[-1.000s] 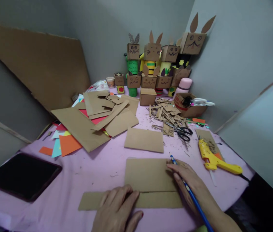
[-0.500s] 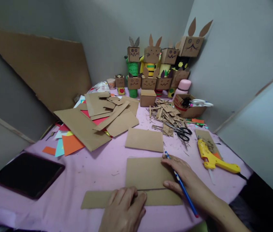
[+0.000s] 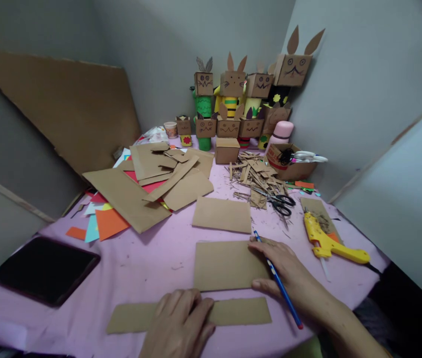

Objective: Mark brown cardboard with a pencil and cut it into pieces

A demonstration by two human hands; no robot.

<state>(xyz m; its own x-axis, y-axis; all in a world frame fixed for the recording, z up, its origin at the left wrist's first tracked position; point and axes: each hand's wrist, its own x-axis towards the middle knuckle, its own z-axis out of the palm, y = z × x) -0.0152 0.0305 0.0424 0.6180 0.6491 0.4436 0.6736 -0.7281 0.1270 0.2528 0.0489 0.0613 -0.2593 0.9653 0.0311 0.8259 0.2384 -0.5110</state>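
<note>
My left hand [image 3: 179,325] lies flat, fingers together, on a long brown cardboard strip [image 3: 241,312] at the near edge of the pink table [image 3: 151,258]. My right hand [image 3: 283,271] holds a blue pencil [image 3: 278,282] between its fingers and rests on the right end of a cardboard rectangle [image 3: 226,265] just beyond the strip. A small gap separates strip and rectangle. Another cardboard rectangle [image 3: 222,215] lies farther back.
A black tablet [image 3: 45,268] lies at the left. A heap of cardboard pieces [image 3: 151,181] and coloured paper [image 3: 108,222] is behind it. Black scissors [image 3: 281,204], cardboard scraps [image 3: 258,176] and a yellow glue gun [image 3: 330,242] lie at right. Cardboard animal figures [image 3: 241,99] stand at the back.
My left hand has slid the cardboard strip toward me and to the left, away from the rectangle it was touching. My right hand stays on the rectangle with the pencil.
</note>
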